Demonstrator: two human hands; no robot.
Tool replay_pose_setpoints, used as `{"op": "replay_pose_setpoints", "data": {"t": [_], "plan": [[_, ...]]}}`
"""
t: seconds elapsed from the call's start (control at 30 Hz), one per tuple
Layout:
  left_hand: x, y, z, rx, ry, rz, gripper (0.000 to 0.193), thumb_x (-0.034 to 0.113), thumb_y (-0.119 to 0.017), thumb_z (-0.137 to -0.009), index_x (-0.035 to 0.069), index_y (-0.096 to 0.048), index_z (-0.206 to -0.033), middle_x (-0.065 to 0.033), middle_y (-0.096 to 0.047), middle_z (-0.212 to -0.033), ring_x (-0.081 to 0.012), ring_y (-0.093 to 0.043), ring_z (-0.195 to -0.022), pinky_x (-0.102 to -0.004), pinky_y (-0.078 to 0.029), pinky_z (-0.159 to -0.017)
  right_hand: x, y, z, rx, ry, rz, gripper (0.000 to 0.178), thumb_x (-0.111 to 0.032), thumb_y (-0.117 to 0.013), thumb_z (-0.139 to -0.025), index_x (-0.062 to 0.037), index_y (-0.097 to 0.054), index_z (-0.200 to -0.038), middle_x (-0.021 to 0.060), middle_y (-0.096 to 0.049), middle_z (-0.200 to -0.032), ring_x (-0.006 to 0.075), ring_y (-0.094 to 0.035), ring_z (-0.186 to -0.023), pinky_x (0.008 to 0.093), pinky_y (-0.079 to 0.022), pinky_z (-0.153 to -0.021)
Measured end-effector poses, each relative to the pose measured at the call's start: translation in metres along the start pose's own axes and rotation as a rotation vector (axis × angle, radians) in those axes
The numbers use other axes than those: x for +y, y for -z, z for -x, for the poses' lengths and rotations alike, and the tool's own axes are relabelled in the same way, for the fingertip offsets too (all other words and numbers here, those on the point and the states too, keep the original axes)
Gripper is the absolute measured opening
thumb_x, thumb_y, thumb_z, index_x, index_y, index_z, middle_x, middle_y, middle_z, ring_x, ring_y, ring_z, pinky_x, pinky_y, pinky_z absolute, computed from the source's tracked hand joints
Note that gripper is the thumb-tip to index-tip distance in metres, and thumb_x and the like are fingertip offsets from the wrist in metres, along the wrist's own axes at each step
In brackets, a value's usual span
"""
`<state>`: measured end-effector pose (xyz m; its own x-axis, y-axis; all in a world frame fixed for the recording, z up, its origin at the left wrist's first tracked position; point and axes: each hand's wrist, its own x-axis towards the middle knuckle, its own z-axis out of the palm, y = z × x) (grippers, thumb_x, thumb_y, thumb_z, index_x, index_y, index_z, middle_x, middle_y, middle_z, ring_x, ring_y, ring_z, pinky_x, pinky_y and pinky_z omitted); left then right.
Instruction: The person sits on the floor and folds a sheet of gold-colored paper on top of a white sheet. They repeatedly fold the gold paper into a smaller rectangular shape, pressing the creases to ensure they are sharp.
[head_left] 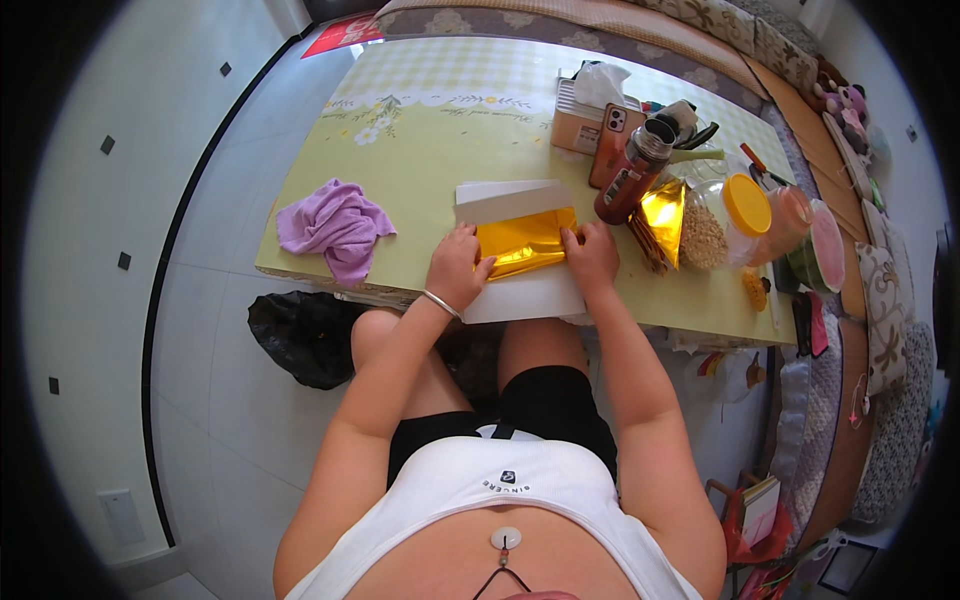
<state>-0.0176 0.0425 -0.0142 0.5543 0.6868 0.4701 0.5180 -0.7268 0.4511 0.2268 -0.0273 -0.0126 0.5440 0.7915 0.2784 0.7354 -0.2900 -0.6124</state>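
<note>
A shiny gold foil sheet lies flat on white paper near the front edge of the table, its surface creased. My left hand grips the foil's left end, thumb on top and fingers curled at the edge. At the right end, my right hand pinches the foil between thumb and bent fingers. Another strip of white paper shows beyond the foil. To the right, a folded gold foil piece stands beside a dark red thermos.
A purple cloth lies crumpled at the table's left. A tissue box, a phone, a yellow-lidded jar and a cut watermelon crowd the right side. Below the table sits a black plastic bag.
</note>
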Motion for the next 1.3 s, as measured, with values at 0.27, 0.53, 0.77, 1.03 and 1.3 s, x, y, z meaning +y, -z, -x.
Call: {"op": "replay_pose_setpoints", "data": {"t": [0.27, 0.53, 0.77, 1.03, 1.3], "plan": [[-0.014, 0.012, 0.003, -0.142, 0.057, 0.036, 0.080, 0.023, -0.082, -0.073, -0.001, -0.047, -0.140, -0.0196, -0.051, -0.144, -0.0393, -0.044, -0.136, -0.0441, -0.033, -0.116, 0.013, 0.011, 0.021, -0.018, 0.128, -0.064, 0.029, -0.028, -0.070, -0.086, -0.0034, -0.062, -0.072, 0.0120, -0.061, -0.084, 0.0341, -0.057, -0.086, 0.0450, -0.047, -0.077], [-0.021, 0.017, 0.007, -0.243, 0.097, 0.045, 0.089, 0.028, -0.080, -0.076, 0.002, -0.038, -0.150, -0.0172, -0.041, -0.155, -0.0397, -0.031, -0.146, -0.0437, -0.026, -0.121, 0.012, 0.005, 0.023, 0.058, 0.103, -0.009, 0.029, -0.027, -0.073, -0.082, -0.0047, -0.062, -0.068, 0.0116, -0.061, -0.084, 0.0336, -0.056, -0.086, 0.0448, -0.047, -0.076], [-0.022, 0.017, 0.007, -0.250, 0.085, 0.069, 0.090, 0.030, -0.081, -0.075, 0.002, -0.040, -0.149, -0.0162, -0.041, -0.155, -0.0391, -0.031, -0.146, -0.0436, -0.026, -0.121, 0.013, 0.007, 0.023, 0.028, 0.091, -0.007, 0.029, -0.029, -0.074, -0.081, -0.0062, -0.062, -0.068, 0.0100, -0.061, -0.087, 0.0327, -0.057, -0.089, 0.0445, -0.048, -0.078], [-0.021, 0.018, 0.007, -0.289, 0.047, 0.015, 0.075, 0.035, -0.079, -0.077, 0.020, -0.052, -0.145, -0.0194, -0.037, -0.157, -0.0425, -0.031, -0.145, -0.0448, -0.028, -0.119, 0.012, 0.007, 0.024, 0.032, 0.091, 0.002, 0.029, -0.028, -0.075, -0.081, -0.0065, -0.062, -0.067, 0.0098, -0.061, -0.087, 0.0322, -0.057, -0.089, 0.0439, -0.049, -0.078], [-0.024, 0.017, 0.011, -0.287, 0.026, -0.001, 0.065, 0.037, -0.076, -0.079, 0.022, -0.058, -0.140, -0.0199, -0.034, -0.158, -0.0429, -0.031, -0.145, -0.0457, -0.028, -0.118, 0.009, 0.009, 0.024, 0.009, 0.091, 0.057, 0.025, -0.028, -0.075, -0.081, -0.0053, -0.066, -0.085, 0.0121, -0.061, -0.096, 0.0328, -0.058, -0.095, 0.0429, -0.049, -0.083]]}}
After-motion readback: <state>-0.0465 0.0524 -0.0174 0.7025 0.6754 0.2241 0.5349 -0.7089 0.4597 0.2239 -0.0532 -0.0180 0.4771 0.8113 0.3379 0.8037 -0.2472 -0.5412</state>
